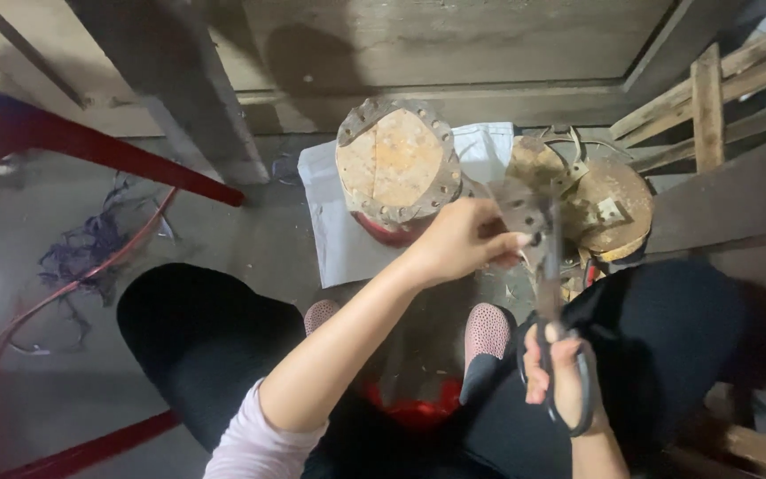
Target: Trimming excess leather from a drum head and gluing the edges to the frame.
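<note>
A: Since the view looks straight down, left side first: a red metal frame (90, 146) runs across the concrete floor (64, 372), with a tangle of dark threads (82, 253) beside it. The person sits, black trousers (197, 346) spread to both sides, pink patterned slippers (487, 333) between the knees.

B: Centre?

A: A round wooden block (396, 160) with a metal rim full of punched holes stands on a white sheet (339, 231) on the floor. Its base looks red. No worktop, everything sits at floor level.

B: Hands?

A: The left hand (463, 241) is closed in a pinch on a thin perforated metal strip (520, 208), holding it up in front of the block. The sleeve on that arm is pale pink.

B: And the right?

A: The right hand (560, 372) is lower, fingers clenched through the loops of black shears (550, 293). Blades point up and away from the body, tips at the strip just beside the left fingertips. Whether the blades are biting the metal or only touching it, can't tell.

B: Further right?

A: Rusty round metal discs (609, 204) and scrap offcuts piled behind the strip. Wooden planks (711, 98) lean at the far right edge.
</note>
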